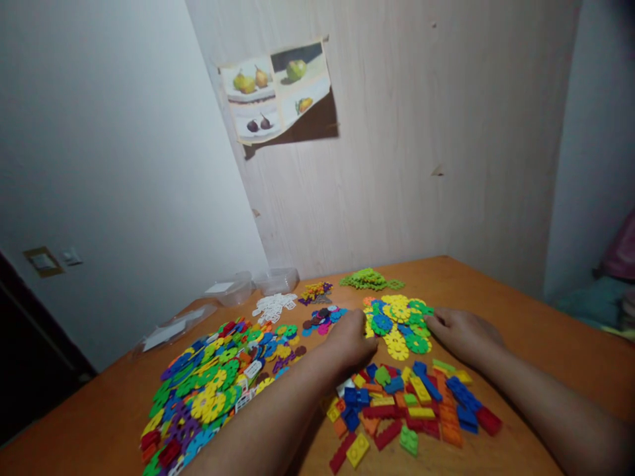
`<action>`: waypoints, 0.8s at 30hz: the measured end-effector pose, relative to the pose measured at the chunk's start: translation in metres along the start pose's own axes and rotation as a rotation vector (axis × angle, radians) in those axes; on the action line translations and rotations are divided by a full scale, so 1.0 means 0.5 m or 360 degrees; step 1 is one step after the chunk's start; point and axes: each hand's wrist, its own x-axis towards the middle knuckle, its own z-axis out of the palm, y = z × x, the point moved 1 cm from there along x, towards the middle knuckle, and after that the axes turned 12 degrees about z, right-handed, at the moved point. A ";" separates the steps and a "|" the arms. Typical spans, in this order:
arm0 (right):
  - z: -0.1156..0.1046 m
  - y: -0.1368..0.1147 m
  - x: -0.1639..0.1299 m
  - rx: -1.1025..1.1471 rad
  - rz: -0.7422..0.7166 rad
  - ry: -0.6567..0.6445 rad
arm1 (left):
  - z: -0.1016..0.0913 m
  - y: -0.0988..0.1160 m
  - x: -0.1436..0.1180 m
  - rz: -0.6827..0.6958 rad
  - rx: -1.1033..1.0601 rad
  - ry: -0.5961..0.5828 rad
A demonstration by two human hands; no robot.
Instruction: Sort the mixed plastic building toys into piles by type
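Observation:
A pile of flower-shaped plastic discs (397, 345), mostly yellow, green and blue, lies on the table between my two hands. My left hand (353, 336) rests against the pile's left side, its fingers curled in and mostly hidden behind the back of the hand; only the thumb shows clearly. On the opposite side, my right hand (459, 332) is closed, with its fingertips at a green disc (424, 308) on the pile's edge. Whatever either hand may hold cannot be made out. Just in front of both hands lie scattered building bricks (397, 400) in red, blue, yellow, orange and green.
A large mixed heap of plastic pieces (213, 390) spreads left of my left forearm. Farther back are white pieces (274, 307), small round discs (322, 318), orange and purple pieces (315, 289) and green pieces (368, 278). Clear plastic containers (276, 280) stand by the wall.

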 end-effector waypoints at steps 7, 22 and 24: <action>-0.005 -0.002 -0.002 0.0055 0.0008 -0.0013 | 0.000 -0.008 0.008 0.0072 -0.0026 0.0031; 0.003 0.004 0.005 0.0051 -0.0003 0.0000 | -0.014 -0.003 -0.031 0.0004 -0.0152 0.0063; 0.004 0.006 0.006 0.0053 -0.0002 0.0001 | -0.021 0.000 -0.041 0.0002 -0.0225 0.0075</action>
